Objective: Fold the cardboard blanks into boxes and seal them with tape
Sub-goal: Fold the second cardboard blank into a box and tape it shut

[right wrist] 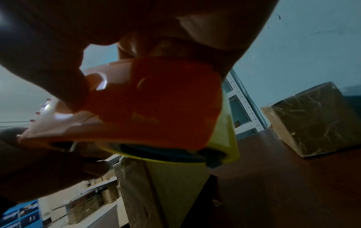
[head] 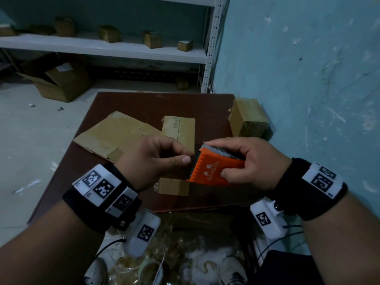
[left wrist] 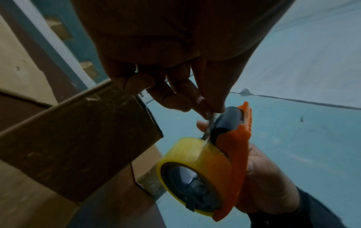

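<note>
Flat card (head: 115,134): lies on the table (head: 144,103), to your left
Your left hand (head: 156,159): pinches the tape end
Box (head: 177,151): under your hands
Your right hand (head: 248,161): grips the orange tape holder (head: 213,167); yellowish roll (left wrist: 195,174) sits inside
Taped box (head: 246,120): by the wall

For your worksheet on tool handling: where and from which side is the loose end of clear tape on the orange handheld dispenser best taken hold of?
Pinch the free tape end just beyond the grey roller, coming from the left as the left hand does. The right hand covers the orange plastic dispenser body, and the strip is thin, so thumb and fingertip suit.
</note>
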`<act>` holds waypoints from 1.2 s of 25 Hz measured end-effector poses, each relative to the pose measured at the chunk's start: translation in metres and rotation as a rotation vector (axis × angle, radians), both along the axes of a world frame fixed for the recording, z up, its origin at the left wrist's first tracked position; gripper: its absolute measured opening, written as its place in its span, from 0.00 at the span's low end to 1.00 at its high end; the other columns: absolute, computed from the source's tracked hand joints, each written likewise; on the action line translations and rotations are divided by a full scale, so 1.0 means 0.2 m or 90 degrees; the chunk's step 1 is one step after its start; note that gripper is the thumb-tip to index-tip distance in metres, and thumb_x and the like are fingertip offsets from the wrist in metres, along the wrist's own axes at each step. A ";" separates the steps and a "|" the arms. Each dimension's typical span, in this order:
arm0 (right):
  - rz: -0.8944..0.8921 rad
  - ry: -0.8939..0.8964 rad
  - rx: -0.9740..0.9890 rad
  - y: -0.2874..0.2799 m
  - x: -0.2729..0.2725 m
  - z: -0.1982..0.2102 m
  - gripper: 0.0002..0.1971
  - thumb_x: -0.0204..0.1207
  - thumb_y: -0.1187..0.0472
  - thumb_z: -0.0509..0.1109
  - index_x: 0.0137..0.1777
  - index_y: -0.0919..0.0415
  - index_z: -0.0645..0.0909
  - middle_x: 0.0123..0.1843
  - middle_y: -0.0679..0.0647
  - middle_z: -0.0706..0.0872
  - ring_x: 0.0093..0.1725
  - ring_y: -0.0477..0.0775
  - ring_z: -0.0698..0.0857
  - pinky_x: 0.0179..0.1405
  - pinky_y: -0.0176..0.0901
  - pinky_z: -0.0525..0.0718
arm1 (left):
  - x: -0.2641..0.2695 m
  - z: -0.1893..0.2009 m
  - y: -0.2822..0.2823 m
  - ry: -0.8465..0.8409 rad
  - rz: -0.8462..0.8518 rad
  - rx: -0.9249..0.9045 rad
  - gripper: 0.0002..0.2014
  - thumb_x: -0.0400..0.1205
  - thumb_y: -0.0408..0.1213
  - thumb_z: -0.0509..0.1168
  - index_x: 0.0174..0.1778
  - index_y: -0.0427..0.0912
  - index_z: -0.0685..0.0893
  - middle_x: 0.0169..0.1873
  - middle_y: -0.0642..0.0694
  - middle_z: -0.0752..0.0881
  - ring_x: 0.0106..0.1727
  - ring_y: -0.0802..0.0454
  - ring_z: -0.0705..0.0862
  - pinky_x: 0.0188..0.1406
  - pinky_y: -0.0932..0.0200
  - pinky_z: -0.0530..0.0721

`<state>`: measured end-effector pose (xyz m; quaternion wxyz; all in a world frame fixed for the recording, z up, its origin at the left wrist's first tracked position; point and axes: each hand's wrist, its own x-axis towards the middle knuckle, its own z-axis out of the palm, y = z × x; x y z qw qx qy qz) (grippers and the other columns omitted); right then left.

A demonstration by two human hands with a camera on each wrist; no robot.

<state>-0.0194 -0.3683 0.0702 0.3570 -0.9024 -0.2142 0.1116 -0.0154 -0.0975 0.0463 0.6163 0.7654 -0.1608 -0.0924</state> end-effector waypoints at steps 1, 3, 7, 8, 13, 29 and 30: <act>0.001 0.001 -0.007 0.01 0.00 0.00 0.35 0.68 0.43 0.79 0.78 0.34 0.77 0.66 0.32 0.85 0.63 0.33 0.85 0.58 0.37 0.87 | 0.00 0.01 -0.01 -0.008 0.015 0.025 0.05 0.77 0.38 0.75 0.46 0.42 0.91 0.43 0.48 0.94 0.45 0.54 0.93 0.41 0.63 0.90; -0.010 0.007 -0.032 0.03 0.00 0.01 0.32 0.68 0.38 0.77 0.74 0.32 0.77 0.60 0.36 0.88 0.57 0.35 0.88 0.55 0.39 0.89 | -0.02 0.01 -0.02 -0.042 0.057 0.118 0.01 0.83 0.37 0.72 0.47 0.46 0.89 0.41 0.50 0.92 0.42 0.62 0.91 0.37 0.70 0.86; -0.047 0.011 -0.064 0.09 0.01 0.01 0.30 0.68 0.22 0.69 0.68 0.29 0.74 0.58 0.38 0.87 0.53 0.40 0.88 0.53 0.42 0.87 | -0.05 -0.01 -0.06 -0.118 0.100 0.253 0.07 0.89 0.40 0.66 0.46 0.56 0.80 0.42 0.55 0.87 0.41 0.62 0.86 0.38 0.68 0.81; -0.045 0.001 -0.083 0.10 0.02 0.00 0.32 0.65 0.21 0.67 0.68 0.29 0.74 0.60 0.37 0.86 0.54 0.39 0.87 0.55 0.42 0.87 | -0.05 -0.01 -0.07 -0.132 0.094 0.280 0.08 0.89 0.41 0.64 0.46 0.58 0.77 0.43 0.56 0.85 0.42 0.62 0.84 0.39 0.65 0.80; -0.071 -0.072 -0.170 0.08 0.03 0.00 0.45 0.59 0.17 0.67 0.78 0.34 0.76 0.67 0.35 0.85 0.60 0.38 0.85 0.64 0.46 0.87 | -0.06 0.00 -0.07 -0.167 0.132 0.393 0.06 0.90 0.45 0.60 0.49 0.61 0.72 0.43 0.57 0.82 0.45 0.61 0.82 0.42 0.61 0.81; -0.163 -0.092 -0.249 0.01 0.05 -0.01 0.52 0.55 0.13 0.62 0.80 0.36 0.77 0.71 0.40 0.87 0.64 0.44 0.85 0.69 0.52 0.86 | -0.02 -0.09 0.15 -0.162 0.232 0.423 0.03 0.89 0.42 0.65 0.51 0.56 0.78 0.37 0.59 0.87 0.41 0.63 0.83 0.43 0.54 0.84; -0.167 -0.096 -0.259 0.02 0.05 -0.02 0.53 0.55 0.12 0.60 0.80 0.36 0.76 0.72 0.40 0.87 0.65 0.45 0.86 0.69 0.52 0.86 | -0.01 -0.09 0.15 -0.163 0.235 0.439 0.03 0.89 0.43 0.64 0.50 0.56 0.78 0.38 0.58 0.87 0.41 0.61 0.83 0.43 0.52 0.85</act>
